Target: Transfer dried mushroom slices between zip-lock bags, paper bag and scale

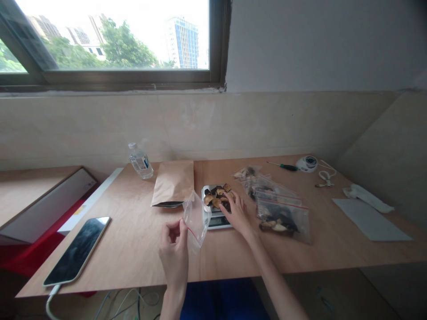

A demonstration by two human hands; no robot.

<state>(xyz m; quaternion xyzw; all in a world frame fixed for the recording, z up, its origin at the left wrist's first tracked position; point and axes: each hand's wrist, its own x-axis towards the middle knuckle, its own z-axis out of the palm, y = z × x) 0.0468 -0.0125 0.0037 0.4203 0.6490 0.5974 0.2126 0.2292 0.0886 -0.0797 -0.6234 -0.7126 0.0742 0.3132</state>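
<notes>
My left hand (175,238) is closed in a pinch on the edge of a clear zip bag (196,218) with a red seal line, and the bag hangs without visible contents. Just right of it, a small kitchen scale (218,222) carries a pile of dried mushroom slices (215,198), brown and curled. My right hand (238,213) reaches over the pile from the right. Its thumb and fingers are spread apart and touch the slices; whether any slice is gripped is not plain. Part of the scale's display shows below the pile.
Filled zip bags (280,218) lie right of the scale. Behind the left hand are a brown paper pouch (175,182) and a water bottle (140,162). A phone (78,249) lies left. Farther right are a screwdriver (288,167), a white camera (307,163) and a white sheet (372,220).
</notes>
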